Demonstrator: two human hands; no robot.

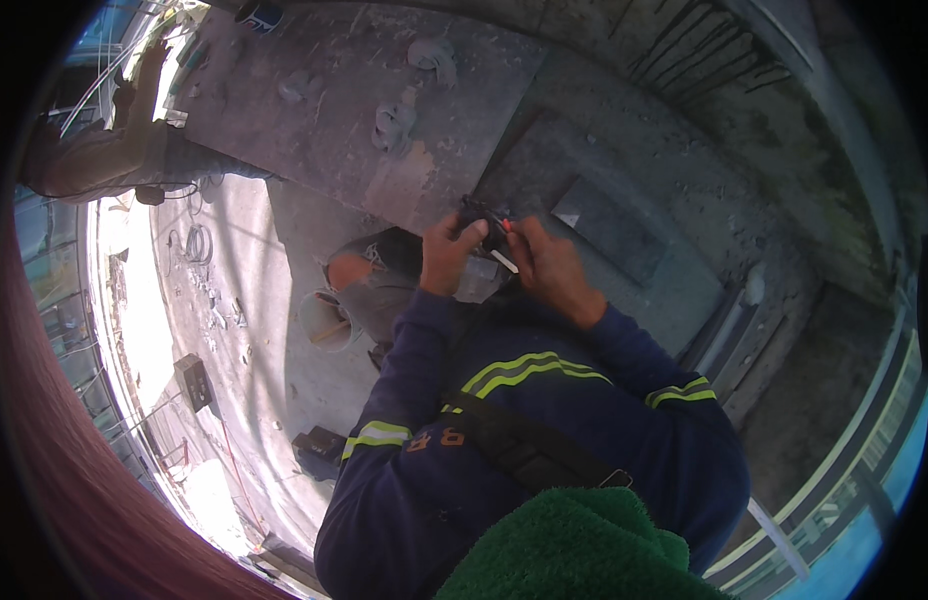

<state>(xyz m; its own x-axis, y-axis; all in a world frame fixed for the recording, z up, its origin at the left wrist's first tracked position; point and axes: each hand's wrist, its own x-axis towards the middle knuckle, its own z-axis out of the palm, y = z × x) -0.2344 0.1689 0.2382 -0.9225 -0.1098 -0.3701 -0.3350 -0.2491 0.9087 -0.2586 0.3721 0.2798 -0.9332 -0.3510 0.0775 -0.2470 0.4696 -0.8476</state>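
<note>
In front of my chest, both hands meet at a small dark object (pixel 481 214) whose kind is too small and shaded to tell. My left hand (pixel 447 256) is closed on its left side, the thumb lying over it. My right hand (pixel 556 272) is closed in a pinch at its right side. A small orange-red part (pixel 507 226) shows by the right fingertips. Below the fingers a short white strip (pixel 504 262) is visible; I cannot tell whether it belongs to the object.
A wide dusty board (pixel 314 140) bearing several pale lumps (pixel 393 127) lies ahead. A white bucket (pixel 327 322) stands left of my leg. Farther left are a dark block (pixel 193 382) and coiled wire (pixel 197 243). Another person (pixel 114 155) is at the far left. A dark flat slab (pixel 614 232) lies right.
</note>
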